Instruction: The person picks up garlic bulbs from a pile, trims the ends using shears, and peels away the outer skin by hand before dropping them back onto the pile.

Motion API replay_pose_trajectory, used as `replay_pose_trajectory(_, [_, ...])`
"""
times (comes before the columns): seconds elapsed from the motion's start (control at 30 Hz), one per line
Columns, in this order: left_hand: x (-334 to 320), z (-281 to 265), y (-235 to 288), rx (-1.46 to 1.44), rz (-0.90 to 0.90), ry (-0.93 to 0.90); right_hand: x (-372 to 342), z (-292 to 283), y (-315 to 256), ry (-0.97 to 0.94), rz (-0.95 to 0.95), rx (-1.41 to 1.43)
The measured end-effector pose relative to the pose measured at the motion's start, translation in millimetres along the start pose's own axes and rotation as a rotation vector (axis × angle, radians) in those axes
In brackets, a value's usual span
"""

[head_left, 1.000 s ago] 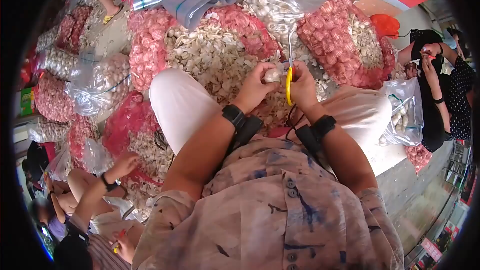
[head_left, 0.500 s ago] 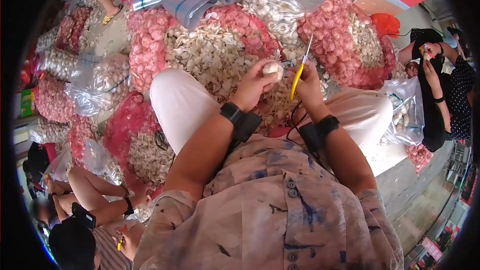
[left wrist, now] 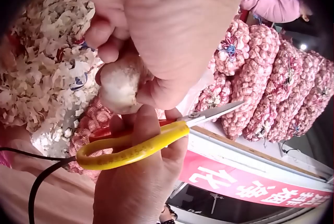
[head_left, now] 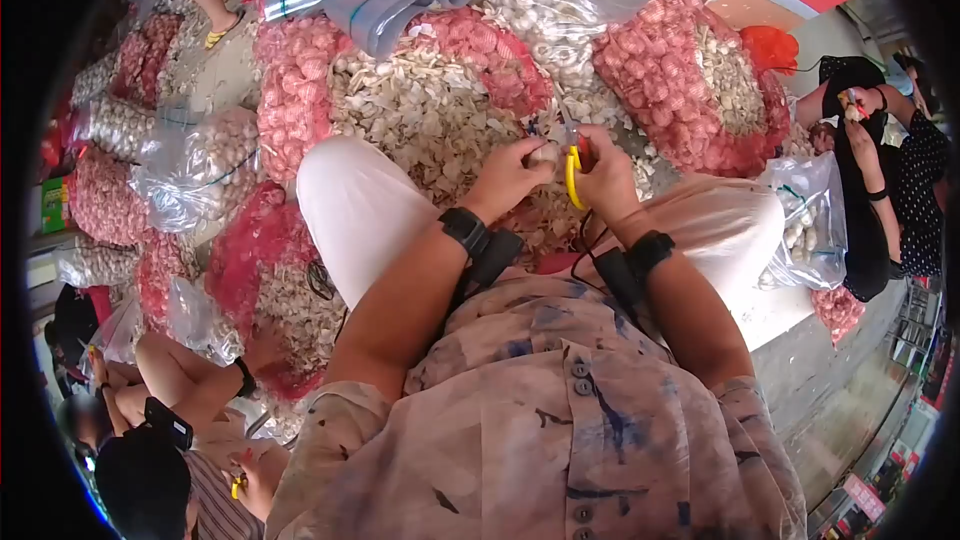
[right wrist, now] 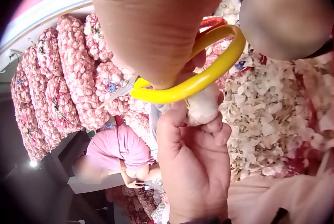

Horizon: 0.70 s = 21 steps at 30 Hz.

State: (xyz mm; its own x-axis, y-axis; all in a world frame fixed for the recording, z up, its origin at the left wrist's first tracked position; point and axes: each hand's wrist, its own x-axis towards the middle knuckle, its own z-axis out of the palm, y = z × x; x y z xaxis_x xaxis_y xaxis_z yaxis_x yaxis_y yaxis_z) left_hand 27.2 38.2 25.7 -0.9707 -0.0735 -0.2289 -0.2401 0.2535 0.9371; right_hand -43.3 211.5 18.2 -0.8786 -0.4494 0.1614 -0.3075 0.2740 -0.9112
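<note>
In the head view my left hand (head_left: 508, 182) grips a garlic bulb (head_left: 545, 154) above a heap of papery peelings. Thumb and fingertips pinch the pale, rounded bulb (left wrist: 119, 85) in the left wrist view. My right hand (head_left: 608, 182) holds scissors with a yellow-and-red handle (head_left: 574, 178), the handle loops around its fingers. The scissors' metal blades (left wrist: 216, 113) point away from the bulb in the left wrist view, and the right fingertips are right at the bulb's side. From the right wrist, the yellow loop (right wrist: 182, 89) partly covers the bulb.
Garlic peelings (head_left: 400, 120) spread between my knees, with a pink mesh sack (head_left: 298, 90) of bulbs to the left and another sack (head_left: 655, 70) to the right. A clear plastic bag (head_left: 560, 10) holds garlic ahead. Other people sit at both sides. A black cable (left wrist: 39, 182) hangs near the right wrist.
Half a second ago the hands stood apart, with the bulb raised and the scissors slanting up to the right. Now they are closer together, the bulb lower and the blades less visible from the head.
</note>
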Motion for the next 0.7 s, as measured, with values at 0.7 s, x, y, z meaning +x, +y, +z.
replay_pose_trajectory(0.7, [5.3,6.8,-13.0,-0.477,-0.027,0.028,-2.2,-0.4,1.1,-0.070,0.197,0.339])
